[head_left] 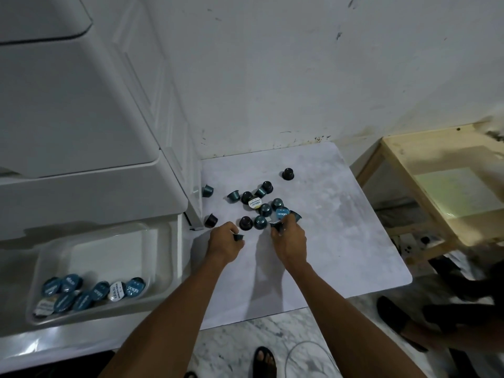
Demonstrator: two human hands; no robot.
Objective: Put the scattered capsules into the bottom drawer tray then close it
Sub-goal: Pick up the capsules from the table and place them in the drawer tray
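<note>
A pale wooden side table with square legs (425,192) stands right, against a scuffed white wall (272,77). Black sandals (395,317) and a thin white cable loop (308,350) lie on grey-veined marble flooring (245,347).

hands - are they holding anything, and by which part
Left hand pinches a capsule by its sides; right hand grips another capsule, hold hidden.

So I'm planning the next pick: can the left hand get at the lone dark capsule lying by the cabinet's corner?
Probably yes. The left hand already grips a small dark capsule, but the lone dark capsule lies just beside it on the pale mat with nothing between them.
</note>
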